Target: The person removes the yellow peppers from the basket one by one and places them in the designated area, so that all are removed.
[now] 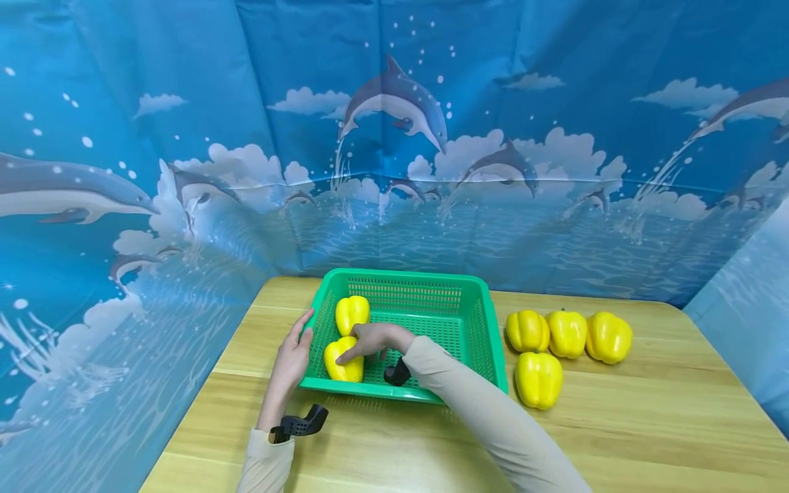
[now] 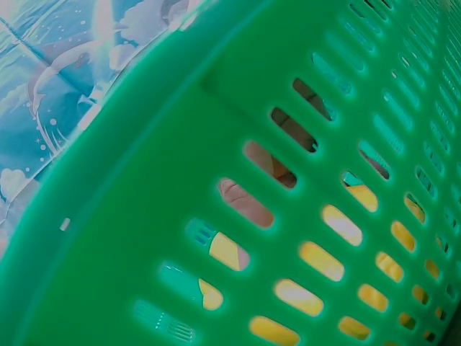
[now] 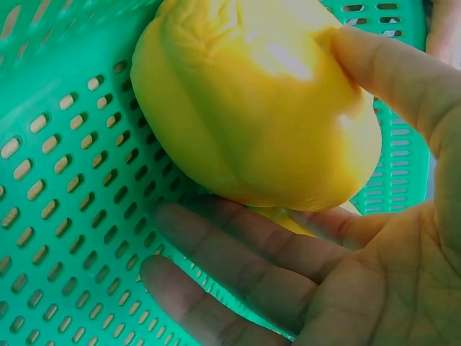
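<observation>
A green slotted basket [image 1: 401, 276] stands on the wooden table [image 1: 647, 424] with two yellow bell peppers in it. My right hand [image 1: 370, 340] holds the near pepper [image 1: 346, 370] low at the basket's front left corner. In the right wrist view my thumb [image 3: 389, 79] presses on that pepper [image 3: 252, 108], one finger is tucked under it, and the other fingers [image 3: 238, 267] lie over the basket floor [image 3: 65, 180]. The second pepper [image 1: 352, 313] lies just behind. My left hand [image 1: 294, 356] rests flat against the outside of the basket's left wall [image 2: 180, 180].
Several more yellow peppers lie on the table right of the basket, three in a row [image 1: 567, 333] and one in front [image 1: 538, 380]. A blue dolphin-print backdrop [image 1: 394, 137] closes off the back and both sides. The right half of the basket holds nothing.
</observation>
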A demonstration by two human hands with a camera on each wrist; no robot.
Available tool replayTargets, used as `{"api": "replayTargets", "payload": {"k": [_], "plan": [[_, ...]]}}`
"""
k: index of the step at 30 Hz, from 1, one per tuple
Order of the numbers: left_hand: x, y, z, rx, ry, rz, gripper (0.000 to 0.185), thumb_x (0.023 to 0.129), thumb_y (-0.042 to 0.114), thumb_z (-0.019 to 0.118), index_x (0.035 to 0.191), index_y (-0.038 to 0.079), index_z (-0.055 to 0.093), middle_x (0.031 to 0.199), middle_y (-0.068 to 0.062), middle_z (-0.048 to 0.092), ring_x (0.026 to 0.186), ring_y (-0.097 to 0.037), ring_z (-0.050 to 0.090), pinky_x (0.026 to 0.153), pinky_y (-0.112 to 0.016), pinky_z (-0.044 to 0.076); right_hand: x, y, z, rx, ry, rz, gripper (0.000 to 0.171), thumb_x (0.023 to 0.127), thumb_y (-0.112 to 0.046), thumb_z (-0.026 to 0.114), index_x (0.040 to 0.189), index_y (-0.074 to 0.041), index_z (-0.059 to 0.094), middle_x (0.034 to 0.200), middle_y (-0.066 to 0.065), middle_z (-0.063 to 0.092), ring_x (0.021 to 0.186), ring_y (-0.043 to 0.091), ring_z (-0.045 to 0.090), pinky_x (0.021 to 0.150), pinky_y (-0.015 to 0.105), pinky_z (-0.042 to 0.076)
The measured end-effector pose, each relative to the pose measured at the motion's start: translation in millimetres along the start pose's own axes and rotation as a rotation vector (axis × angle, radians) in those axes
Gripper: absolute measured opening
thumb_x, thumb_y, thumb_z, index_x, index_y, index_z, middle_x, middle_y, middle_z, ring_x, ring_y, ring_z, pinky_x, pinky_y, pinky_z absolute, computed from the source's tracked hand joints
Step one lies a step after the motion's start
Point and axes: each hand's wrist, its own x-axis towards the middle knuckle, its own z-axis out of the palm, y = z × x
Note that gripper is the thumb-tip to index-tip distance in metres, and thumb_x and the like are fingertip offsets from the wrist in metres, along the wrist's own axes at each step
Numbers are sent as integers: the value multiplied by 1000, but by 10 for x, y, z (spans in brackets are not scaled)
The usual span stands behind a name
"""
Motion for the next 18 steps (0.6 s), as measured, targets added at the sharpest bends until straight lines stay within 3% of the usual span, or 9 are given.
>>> {"api": "replayTargets", "payload": {"k": [10, 18], "plan": [[11, -15, 5, -8, 0, -6, 44, 105, 25, 31, 149, 25, 30, 154, -13, 22, 137, -39, 21, 103, -62, 21, -4, 28, 7, 17, 23, -13, 66, 82, -45, 72, 129, -6, 47, 117, 8, 53, 95, 24, 56, 78, 44, 50], [5, -3, 2, -9, 3, -6, 44, 105, 24, 31, 149, 25, 30, 154, -12, 23, 137, -38, 21, 104, -61, 20, -2, 59, 6, 55, 45, -31, 66, 80, -46, 73, 126, -5, 47, 107, 7, 54, 87, 26, 60, 78, 43, 50]]}}
